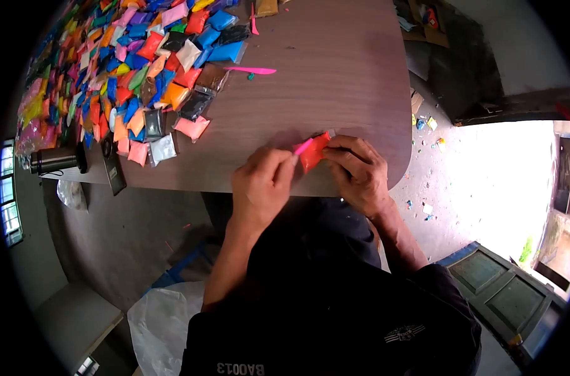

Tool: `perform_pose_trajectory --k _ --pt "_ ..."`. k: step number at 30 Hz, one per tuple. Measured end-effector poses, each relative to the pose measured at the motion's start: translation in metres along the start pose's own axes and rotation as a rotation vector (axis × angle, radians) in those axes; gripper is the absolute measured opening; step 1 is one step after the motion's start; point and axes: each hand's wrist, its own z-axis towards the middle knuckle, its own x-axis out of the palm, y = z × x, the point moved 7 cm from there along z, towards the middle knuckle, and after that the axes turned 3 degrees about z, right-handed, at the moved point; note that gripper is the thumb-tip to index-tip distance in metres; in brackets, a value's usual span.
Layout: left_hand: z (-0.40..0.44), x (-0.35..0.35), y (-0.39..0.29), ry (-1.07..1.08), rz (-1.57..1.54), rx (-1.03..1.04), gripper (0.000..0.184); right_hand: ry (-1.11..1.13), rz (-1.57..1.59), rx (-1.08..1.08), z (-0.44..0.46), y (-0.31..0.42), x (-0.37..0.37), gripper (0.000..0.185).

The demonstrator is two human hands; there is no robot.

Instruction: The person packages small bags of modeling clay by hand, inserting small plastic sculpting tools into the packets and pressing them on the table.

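While the red packet sits between your hands near the table's front edge, your left hand pinches the pink tool and your right hand grips the packet's right side. Careful: push too hard and that film could split, or the tool skid towards your right fingertips. Pinch too loosely, and the packet could slip into your lap. Fingers hide part of it; whether the tool's tip touches the film, you can't tell.

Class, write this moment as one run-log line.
left hand: holds pink tool | right hand: pinches red packet | place: near edge of table | left: packet pile
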Motion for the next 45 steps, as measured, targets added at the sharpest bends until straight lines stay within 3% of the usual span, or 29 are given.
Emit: perform_pose_trajectory --k 5,8,10,15,20,22,24,27,29,32,34,36,38,40,42,45 --pt "-0.001 -0.002 0.023 0.028 0.15 -0.087 0.008 0.05 0.011 0.021 0.0 -0.005 -0.009 0.028" --pt "0.006 -0.008 0.035 -0.015 0.068 -0.144 0.011 0.023 0.016 0.061 0.002 -0.018 -0.026 0.028" --pt "0.014 -0.004 0.032 -0.02 0.082 -0.136 0.011 -0.192 0.086 0.188 0.004 -0.035 -0.047 0.02" --pt "0.036 0.013 0.033 0.042 0.023 -0.2 0.01 -0.329 0.245 0.332 0.002 -0.067 -0.073 0.017" --pt "0.037 0.023 0.018 0.05 0.097 -0.013 0.008 -0.38 0.249 0.372 -0.001 -0.087 -0.083 0.016" --pt "0.018 0.046 0.002 0.219 0.132 -0.046 0.008 -0.381 0.246 0.399 0.001 -0.097 -0.083 0.016" --pt "-0.008 0.077 -0.046 0.385 0.057 0.17 0.009 -0.379 0.367 0.457 0.0 -0.11 -0.079 0.017" --pt "-0.027 0.1 -0.087 0.472 -0.109 0.283 0.004 -0.37 0.441 0.489 0.003 -0.114 -0.077 0.016" --pt "-0.022 0.09 -0.093 0.419 -0.156 0.286 0.002 -0.366 0.478 0.508 0.002 -0.118 -0.076 0.016" --pt "0.006 0.046 -0.021 0.253 -0.168 -0.264 0.009 -0.4 0.468 0.502 -0.001 -0.119 -0.075 0.016" --pt "0.027 0.019 0.011 0.043 -0.019 -0.146 0.009 -0.43 0.502 0.485 0.0 -0.117 -0.074 0.016" --pt "0.032 0.016 0.018 0.022 0.038 -0.168 0.009 -0.438 0.499 0.492 -0.001 -0.116 -0.074 0.016" --pt "0.029 0.036 0.003 0.098 0.155 -0.135 0.01 -0.444 0.488 0.498 -0.002 -0.117 -0.074 0.016" --pt "0.005 0.071 -0.034 0.278 0.133 0.089 0.006 -0.438 0.543 0.504 -0.003 -0.12 -0.072 0.015" --pt "-0.018 0.098 -0.078 0.507 -0.055 0.227 0.004 -0.435 0.508 0.498 -0.002 -0.117 -0.073 0.015" --pt "-0.017 0.092 -0.071 0.474 -0.12 0.043 0.004 -0.435 0.484 0.493 -0.002 -0.117 -0.072 0.015"
